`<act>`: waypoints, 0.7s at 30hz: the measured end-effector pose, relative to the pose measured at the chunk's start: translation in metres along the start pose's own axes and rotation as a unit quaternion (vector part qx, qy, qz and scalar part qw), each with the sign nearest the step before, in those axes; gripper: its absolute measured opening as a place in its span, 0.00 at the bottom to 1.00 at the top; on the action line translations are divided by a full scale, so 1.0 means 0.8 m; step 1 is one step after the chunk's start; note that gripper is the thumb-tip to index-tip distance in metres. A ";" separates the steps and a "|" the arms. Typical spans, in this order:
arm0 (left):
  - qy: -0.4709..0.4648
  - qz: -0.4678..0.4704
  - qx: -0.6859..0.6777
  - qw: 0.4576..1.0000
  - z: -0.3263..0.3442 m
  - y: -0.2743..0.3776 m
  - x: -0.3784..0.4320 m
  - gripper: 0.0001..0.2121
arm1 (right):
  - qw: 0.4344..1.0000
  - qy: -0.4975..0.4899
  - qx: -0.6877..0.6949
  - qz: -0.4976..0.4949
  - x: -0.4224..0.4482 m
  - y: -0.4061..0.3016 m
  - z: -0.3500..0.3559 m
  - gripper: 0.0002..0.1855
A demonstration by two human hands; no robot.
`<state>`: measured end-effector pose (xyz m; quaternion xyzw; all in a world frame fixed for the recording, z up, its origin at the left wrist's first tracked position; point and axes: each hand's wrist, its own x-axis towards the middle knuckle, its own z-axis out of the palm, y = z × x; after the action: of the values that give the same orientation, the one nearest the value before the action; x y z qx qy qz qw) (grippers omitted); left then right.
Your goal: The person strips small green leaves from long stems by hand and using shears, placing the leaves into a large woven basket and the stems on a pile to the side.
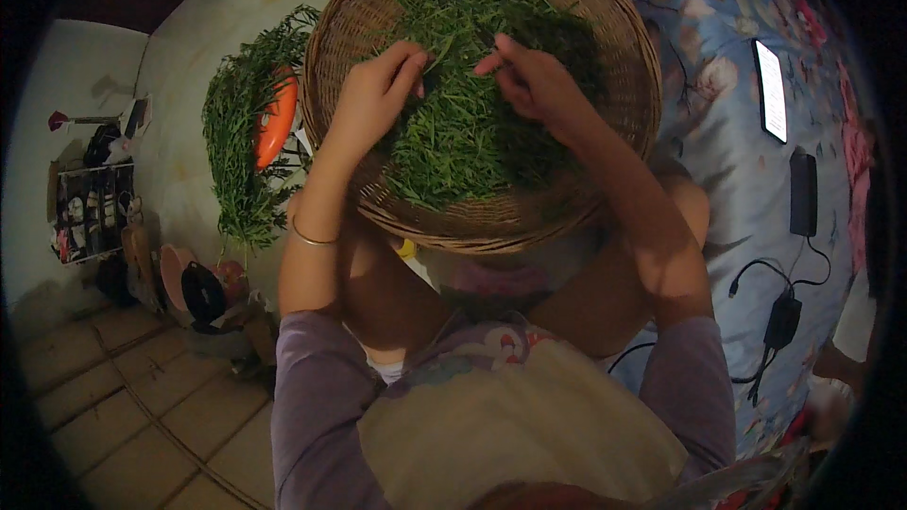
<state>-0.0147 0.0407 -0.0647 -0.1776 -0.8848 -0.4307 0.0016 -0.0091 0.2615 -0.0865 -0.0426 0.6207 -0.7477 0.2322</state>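
A round wicker basket (489, 237) rests over my knees, holding a loose heap of feathery green leaves (453, 149). Above the heap's left side, my left hand (379, 95) is pinched at the fingertips, where a thin green sprig (443, 51) sticks out. My right hand (531, 81) hovers over the right part of the heap, its fingers curled and the index finger pointing towards my left hand. Whether anything lies between the right fingertips is too dim to tell. A shadow covers the leaves under that hand.
Left of the basket, long leafy stems (241, 134) drape over an orange plastic object (276, 120). A floral-covered bed (716, 156) on the right bears a lit phone (770, 91), a black power adapter (803, 193) and cables. A shoe rack (92, 209) and basins (177, 273) line the left wall.
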 end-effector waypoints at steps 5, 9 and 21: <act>0.001 0.004 0.020 1.000 0.004 -0.001 0.004 0.09 | 0.998 0.043 -0.036 -0.020 0.004 0.008 -0.003 0.21; 0.025 0.015 0.032 0.999 0.013 0.001 0.005 0.08 | 0.997 0.056 0.048 0.010 0.004 0.009 -0.004 0.19; 0.040 0.034 0.163 0.985 0.011 0.003 0.007 0.05 | 0.997 0.049 0.050 0.016 0.006 0.013 -0.005 0.19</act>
<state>-0.0177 0.0506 -0.0678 -0.1873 -0.9359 -0.2870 0.0810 -0.0118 0.2618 -0.0987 0.0157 0.5939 -0.7751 0.2150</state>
